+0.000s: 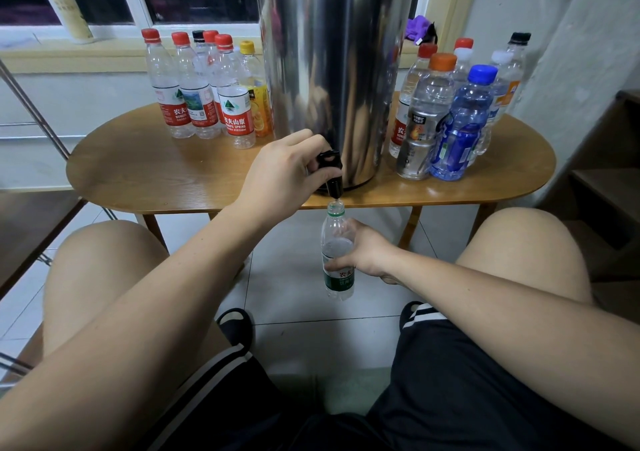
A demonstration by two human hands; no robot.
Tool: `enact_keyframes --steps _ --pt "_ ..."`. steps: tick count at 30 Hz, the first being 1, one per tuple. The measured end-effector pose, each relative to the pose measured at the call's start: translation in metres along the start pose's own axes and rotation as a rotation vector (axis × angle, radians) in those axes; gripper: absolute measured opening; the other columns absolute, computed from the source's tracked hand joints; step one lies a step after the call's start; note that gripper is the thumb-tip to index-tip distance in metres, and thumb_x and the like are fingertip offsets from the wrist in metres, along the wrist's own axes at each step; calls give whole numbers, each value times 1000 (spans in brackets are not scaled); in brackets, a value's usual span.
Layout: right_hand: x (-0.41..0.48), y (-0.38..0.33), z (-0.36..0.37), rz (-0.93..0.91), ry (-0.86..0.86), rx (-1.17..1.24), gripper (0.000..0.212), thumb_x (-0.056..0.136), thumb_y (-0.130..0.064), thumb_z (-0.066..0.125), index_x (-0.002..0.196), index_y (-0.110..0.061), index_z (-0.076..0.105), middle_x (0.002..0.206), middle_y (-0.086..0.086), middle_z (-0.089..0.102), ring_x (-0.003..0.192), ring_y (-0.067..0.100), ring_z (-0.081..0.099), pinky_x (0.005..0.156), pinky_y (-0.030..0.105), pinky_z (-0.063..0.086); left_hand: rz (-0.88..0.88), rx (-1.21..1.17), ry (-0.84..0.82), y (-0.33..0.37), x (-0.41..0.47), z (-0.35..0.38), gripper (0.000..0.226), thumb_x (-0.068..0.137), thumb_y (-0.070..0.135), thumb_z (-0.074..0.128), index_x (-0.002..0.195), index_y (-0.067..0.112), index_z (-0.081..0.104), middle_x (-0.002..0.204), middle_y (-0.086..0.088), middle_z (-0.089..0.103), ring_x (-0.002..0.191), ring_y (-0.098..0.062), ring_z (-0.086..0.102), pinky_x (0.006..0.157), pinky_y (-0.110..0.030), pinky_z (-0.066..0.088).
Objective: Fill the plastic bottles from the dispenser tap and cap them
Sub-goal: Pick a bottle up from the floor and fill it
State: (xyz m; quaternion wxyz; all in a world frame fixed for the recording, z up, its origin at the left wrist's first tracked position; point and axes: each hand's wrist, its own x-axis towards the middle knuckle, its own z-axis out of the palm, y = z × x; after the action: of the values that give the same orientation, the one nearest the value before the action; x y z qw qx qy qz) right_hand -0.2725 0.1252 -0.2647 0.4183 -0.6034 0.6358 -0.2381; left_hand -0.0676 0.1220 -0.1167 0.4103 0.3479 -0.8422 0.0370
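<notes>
Filling a bottle at the tap.
Left hand (277, 176) fingers curl on the tap (330, 171) lever; right hand (360, 249) wraps the uncapped bottle (337, 253), mouth just under the spout, roughly half full. Next, I judge: release the lever when full, then cap it.

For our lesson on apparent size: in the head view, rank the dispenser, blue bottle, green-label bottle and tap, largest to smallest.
1. dispenser
2. blue bottle
3. green-label bottle, close to the blue one; differing distance leaves that pair unsure
4. tap
</notes>
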Motion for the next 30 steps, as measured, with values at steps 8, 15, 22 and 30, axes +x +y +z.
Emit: enact_keyframes --steps 8,15,22,30 --pt "0 1 1 5 1 13 87 60 -30 106 133 -33 59 141 -6 65 126 23 63 109 47 55 0 5 2 1 0 0 26 95 34 84 97 13 70 85 3 58 74 -18 57 61 -38 50" --pt "0 1 0 -1 -6 19 83 63 -28 105 132 -31 59 145 -5 62 129 22 61 110 44 54 -3 -4 10 0 0 0 24 94 32 85 95 14 69 84 5 56 72 -17 56 61 -35 48" --pt "-1 0 0 4 2 7 85 62 -29 106 132 -31 58 142 -5 62 127 23 61 109 46 55 -4 -9 8 0 0 1 25 94 33 85 97 13 70 84 4 57 74 -18 58 62 -39 51" --pt "-1 -2 -1 4 0 3 89 62 -30 106 137 -32 57 141 -7 61 125 24 62 109 48 56 -4 -4 5 -1 0 0 25 95 34 84 97 14 69 85 4 58 74 -18 58 62 -42 52"
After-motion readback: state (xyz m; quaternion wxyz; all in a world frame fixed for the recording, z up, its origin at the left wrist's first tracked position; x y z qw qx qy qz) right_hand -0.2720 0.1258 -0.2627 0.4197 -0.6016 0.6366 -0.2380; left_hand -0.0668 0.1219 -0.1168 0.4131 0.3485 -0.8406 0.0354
